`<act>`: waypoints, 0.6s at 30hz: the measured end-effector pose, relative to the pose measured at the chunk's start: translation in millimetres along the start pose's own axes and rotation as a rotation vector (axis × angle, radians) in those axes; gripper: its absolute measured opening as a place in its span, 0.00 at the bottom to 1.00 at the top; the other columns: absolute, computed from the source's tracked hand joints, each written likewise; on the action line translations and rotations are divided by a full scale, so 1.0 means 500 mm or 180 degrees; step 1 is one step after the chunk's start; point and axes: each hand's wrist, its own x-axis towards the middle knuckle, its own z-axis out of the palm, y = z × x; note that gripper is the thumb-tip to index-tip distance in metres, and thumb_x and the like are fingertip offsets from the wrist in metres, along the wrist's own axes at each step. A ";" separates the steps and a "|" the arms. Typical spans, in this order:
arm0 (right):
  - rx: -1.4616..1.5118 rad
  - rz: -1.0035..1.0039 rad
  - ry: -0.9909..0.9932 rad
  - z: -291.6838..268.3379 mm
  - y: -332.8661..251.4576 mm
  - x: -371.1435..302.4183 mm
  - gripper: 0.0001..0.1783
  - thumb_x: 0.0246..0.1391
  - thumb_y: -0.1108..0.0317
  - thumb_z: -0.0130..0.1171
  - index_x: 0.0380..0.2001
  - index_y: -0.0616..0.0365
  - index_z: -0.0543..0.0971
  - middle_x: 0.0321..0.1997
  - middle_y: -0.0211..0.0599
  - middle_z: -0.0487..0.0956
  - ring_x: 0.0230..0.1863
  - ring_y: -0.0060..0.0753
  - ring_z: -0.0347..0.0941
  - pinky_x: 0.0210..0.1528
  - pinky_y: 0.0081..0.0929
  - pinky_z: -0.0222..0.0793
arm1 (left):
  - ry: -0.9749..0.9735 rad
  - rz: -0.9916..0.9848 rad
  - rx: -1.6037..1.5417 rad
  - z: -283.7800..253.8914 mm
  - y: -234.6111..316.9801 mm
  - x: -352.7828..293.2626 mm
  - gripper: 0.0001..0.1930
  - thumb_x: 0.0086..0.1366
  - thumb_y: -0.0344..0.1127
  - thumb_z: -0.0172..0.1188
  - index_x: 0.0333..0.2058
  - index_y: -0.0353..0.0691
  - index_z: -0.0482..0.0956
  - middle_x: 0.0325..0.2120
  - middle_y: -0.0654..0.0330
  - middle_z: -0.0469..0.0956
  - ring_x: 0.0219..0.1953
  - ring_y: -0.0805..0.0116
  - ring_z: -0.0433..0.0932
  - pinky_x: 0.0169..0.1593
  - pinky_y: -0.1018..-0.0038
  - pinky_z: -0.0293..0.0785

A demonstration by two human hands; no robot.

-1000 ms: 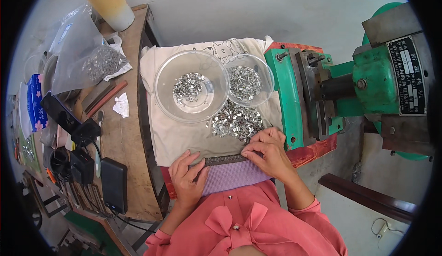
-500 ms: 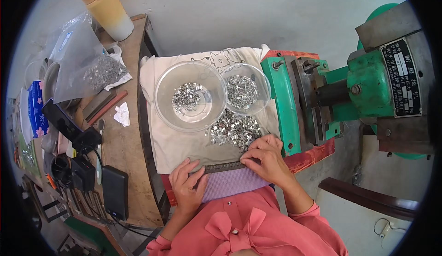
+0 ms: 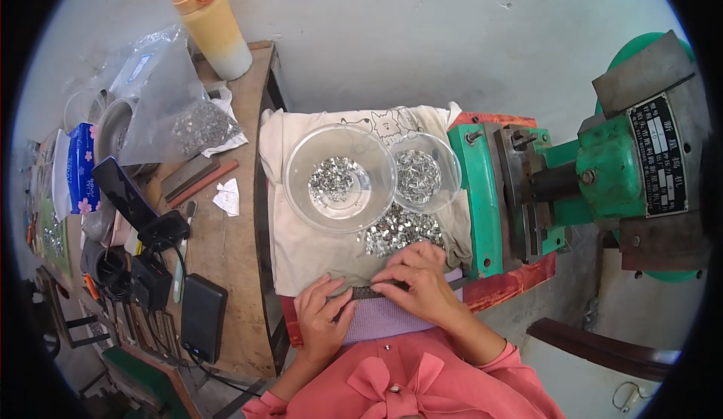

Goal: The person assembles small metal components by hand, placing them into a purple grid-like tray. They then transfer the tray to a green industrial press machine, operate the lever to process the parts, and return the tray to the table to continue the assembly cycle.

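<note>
A dark, narrow slotted strip (image 3: 364, 292) lies along the near edge of the cloth, over a lilac knitted cloth (image 3: 384, 319) at my lap. The thumb and fingers of my left hand (image 3: 322, 315) grip its left end. My right hand (image 3: 423, 282) has its thumb and fingers closed at the strip's middle, covering part of it; whether a small piece is between the fingertips is hidden. Just beyond the right hand, a heap of small shiny metal pieces (image 3: 403, 231) is spread on the beige cloth (image 3: 301, 257).
Behind the heap stand a large clear tub (image 3: 295, 207) and a smaller clear tub (image 3: 454, 182), both with metal pieces inside. A green press (image 3: 476, 216) is at the right. On the left wooden table (image 3: 241, 268) are a yellow bottle (image 3: 215, 35), plastic bags and a black power bank (image 3: 199, 317).
My right hand has slid left along the strip, closer to my left hand, which keeps its grip on the left end. The whole view has shifted slightly.
</note>
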 end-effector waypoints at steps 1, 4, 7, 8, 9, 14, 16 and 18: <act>0.0014 -0.0074 -0.0015 0.010 -0.003 0.006 0.09 0.44 0.59 0.74 0.32 0.42 0.88 0.35 0.19 0.78 0.46 0.31 0.68 0.53 0.37 0.52 | 0.0007 -0.0003 0.0006 0.000 0.000 0.000 0.14 0.50 0.31 0.74 0.38 0.42 0.86 0.46 0.60 0.82 0.56 0.55 0.76 0.58 0.62 0.64; -0.0006 -0.0122 -0.0123 0.037 -0.004 0.016 0.10 0.43 0.58 0.74 0.32 0.41 0.88 0.36 0.20 0.77 0.48 0.33 0.67 0.53 0.39 0.52 | 0.0016 -0.0008 0.0014 -0.001 0.001 0.000 0.13 0.50 0.31 0.74 0.37 0.42 0.86 0.46 0.60 0.82 0.55 0.55 0.77 0.58 0.62 0.64; -0.0086 -0.0095 -0.0208 0.047 -0.007 0.018 0.10 0.43 0.57 0.74 0.31 0.42 0.87 0.37 0.21 0.77 0.49 0.33 0.66 0.54 0.41 0.51 | 0.0003 -0.0023 -0.0014 -0.001 -0.001 -0.002 0.14 0.50 0.31 0.75 0.37 0.42 0.86 0.46 0.60 0.82 0.55 0.54 0.76 0.58 0.61 0.64; -0.0118 -0.0117 -0.0212 0.049 -0.006 0.019 0.10 0.44 0.56 0.73 0.31 0.43 0.87 0.37 0.22 0.77 0.49 0.34 0.66 0.53 0.41 0.51 | -0.0009 -0.0034 -0.0038 0.000 -0.003 -0.005 0.14 0.49 0.31 0.75 0.37 0.42 0.86 0.46 0.59 0.81 0.55 0.53 0.76 0.58 0.61 0.64; -0.0150 -0.0138 -0.0214 0.050 -0.006 0.020 0.10 0.46 0.56 0.72 0.31 0.44 0.87 0.37 0.23 0.77 0.48 0.34 0.66 0.53 0.41 0.51 | -0.0023 -0.0044 -0.0060 0.000 -0.004 -0.005 0.15 0.48 0.30 0.75 0.37 0.42 0.86 0.46 0.58 0.81 0.56 0.52 0.76 0.59 0.60 0.64; -0.0119 -0.0044 -0.0330 0.046 -0.009 0.021 0.08 0.46 0.57 0.72 0.29 0.43 0.88 0.39 0.23 0.77 0.52 0.35 0.66 0.56 0.43 0.51 | 0.0010 -0.0027 -0.0095 0.000 -0.005 -0.004 0.14 0.48 0.31 0.75 0.37 0.42 0.87 0.46 0.59 0.81 0.55 0.52 0.76 0.58 0.61 0.64; -0.0111 -0.0048 -0.0319 0.046 -0.006 0.020 0.08 0.46 0.57 0.72 0.29 0.43 0.88 0.39 0.22 0.77 0.51 0.35 0.67 0.55 0.43 0.51 | 0.0013 -0.0026 -0.0086 0.001 -0.006 -0.004 0.14 0.48 0.32 0.75 0.37 0.42 0.87 0.46 0.59 0.81 0.54 0.53 0.76 0.58 0.61 0.64; -0.0101 -0.0024 -0.0304 0.047 -0.005 0.017 0.07 0.45 0.57 0.73 0.29 0.42 0.88 0.39 0.21 0.78 0.51 0.34 0.67 0.55 0.42 0.51 | 0.0026 0.0001 -0.0043 0.002 -0.006 -0.003 0.14 0.49 0.33 0.75 0.37 0.42 0.87 0.45 0.60 0.82 0.54 0.55 0.77 0.58 0.61 0.64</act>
